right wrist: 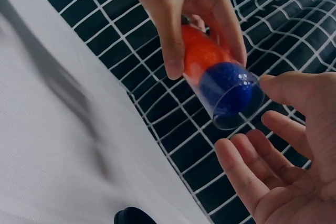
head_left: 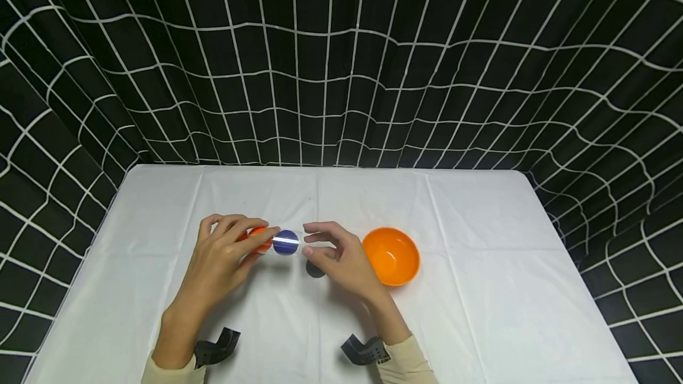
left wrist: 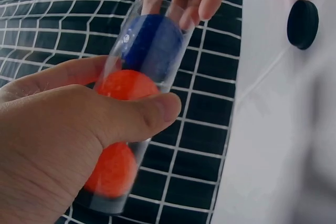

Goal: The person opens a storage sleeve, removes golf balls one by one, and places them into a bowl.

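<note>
Left fingers (head_left: 256, 241) clamped the clear tube (left wrist: 164, 85) mid-length, long axis sideways, its open end pointing right toward parted right fingers (right wrist: 239, 169)!

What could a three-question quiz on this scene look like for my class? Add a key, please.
1. Which grip is curled round the clear tube, left or right?
2. True or false: in the head view, the black cap lies on the white cloth, left of the orange bowl.
3. Fill in: the ball nearest the tube's open end is ____ in colour.

Key: 1. The left grip. 2. True. 3. Blue.
</note>
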`<state>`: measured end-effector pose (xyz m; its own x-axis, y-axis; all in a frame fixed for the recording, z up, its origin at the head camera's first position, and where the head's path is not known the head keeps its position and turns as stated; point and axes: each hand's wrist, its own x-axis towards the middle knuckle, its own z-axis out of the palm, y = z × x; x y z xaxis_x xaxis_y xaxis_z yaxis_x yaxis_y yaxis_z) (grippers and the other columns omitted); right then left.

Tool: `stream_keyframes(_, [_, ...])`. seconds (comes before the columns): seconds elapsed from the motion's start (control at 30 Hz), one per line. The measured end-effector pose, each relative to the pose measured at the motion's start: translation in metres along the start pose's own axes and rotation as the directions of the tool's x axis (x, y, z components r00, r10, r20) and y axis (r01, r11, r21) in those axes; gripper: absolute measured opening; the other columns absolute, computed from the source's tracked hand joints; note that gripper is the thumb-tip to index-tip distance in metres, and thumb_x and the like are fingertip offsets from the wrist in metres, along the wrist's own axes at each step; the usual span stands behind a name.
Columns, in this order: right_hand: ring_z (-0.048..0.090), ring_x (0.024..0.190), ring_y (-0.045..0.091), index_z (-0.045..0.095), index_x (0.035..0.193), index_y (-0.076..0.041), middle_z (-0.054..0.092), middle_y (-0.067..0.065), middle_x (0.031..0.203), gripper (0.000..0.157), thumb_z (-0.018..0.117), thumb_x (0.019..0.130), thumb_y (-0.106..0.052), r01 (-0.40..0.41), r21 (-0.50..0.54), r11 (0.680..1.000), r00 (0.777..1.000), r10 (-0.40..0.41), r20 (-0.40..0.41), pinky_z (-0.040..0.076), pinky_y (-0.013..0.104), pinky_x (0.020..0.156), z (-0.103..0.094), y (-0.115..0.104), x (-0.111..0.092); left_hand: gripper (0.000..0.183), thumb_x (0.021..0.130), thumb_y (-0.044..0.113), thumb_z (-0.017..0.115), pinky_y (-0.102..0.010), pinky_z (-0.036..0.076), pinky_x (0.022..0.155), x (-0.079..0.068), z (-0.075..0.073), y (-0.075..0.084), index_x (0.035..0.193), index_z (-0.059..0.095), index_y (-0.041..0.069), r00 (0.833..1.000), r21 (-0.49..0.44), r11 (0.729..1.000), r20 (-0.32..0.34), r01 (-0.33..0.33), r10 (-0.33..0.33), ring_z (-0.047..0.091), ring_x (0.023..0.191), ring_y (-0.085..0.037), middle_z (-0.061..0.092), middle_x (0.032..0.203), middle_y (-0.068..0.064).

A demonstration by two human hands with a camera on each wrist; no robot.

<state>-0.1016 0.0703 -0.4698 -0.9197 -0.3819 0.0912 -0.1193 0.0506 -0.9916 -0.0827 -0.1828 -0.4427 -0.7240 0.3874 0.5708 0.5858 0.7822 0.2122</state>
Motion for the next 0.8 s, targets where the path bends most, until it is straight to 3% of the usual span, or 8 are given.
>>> stream_keyframes(0.37, [0.067,0.115,0.041,0.062,0.132,-0.011,0.066,0.015,0.129,0.04,0.072,0.093,-0.014,-0.063,0.014,0.998,0.998,0.062,0.01,0.059,0.026,0.092,-0.0001,-0.0002,-0.0018,0.047,0.076,0.006,0.084,-0.05,0.036,0.101,0.002,0.0019,0.0062,0.117,0.074,0.027,0.999,0.022,1.0,-0.046,-0.016,0.017,0.061,0.109,-0.021,0.072,0.115,0.003])
stream_keyframes(0.57, [0.067,0.117,0.042,0.059,0.136,-0.007,0.066,0.016,0.131,0.044,0.071,0.094,-0.013,-0.047,0.024,0.999,0.999,0.047,0.011,0.059,0.026,0.093,-0.0001,0.0006,-0.0011,0.047,0.078,0.013,0.086,-0.048,0.037,0.099,0.0034,0.0015,0.0051,0.121,0.073,0.027,0.999,0.016,1.0,-0.053,-0.008,0.009,0.062,0.108,-0.021,0.072,0.116,0.004])
stream_keyframes(0.8, [0.069,0.117,0.031,0.06,0.135,-0.006,0.066,0.014,0.131,0.043,0.071,0.093,-0.01,-0.031,0.016,0.999,0.999,0.031,-0.011,0.059,0.027,0.093,-0.0014,-0.0005,0.0001,0.047,0.078,0.016,0.086,-0.049,0.037,0.1,0.0034,-0.0004,0.0036,0.122,0.073,0.028,0.999,-0.008,1.0,-0.049,0.009,-0.009,0.063,0.108,-0.022,0.071,0.117,0.004])
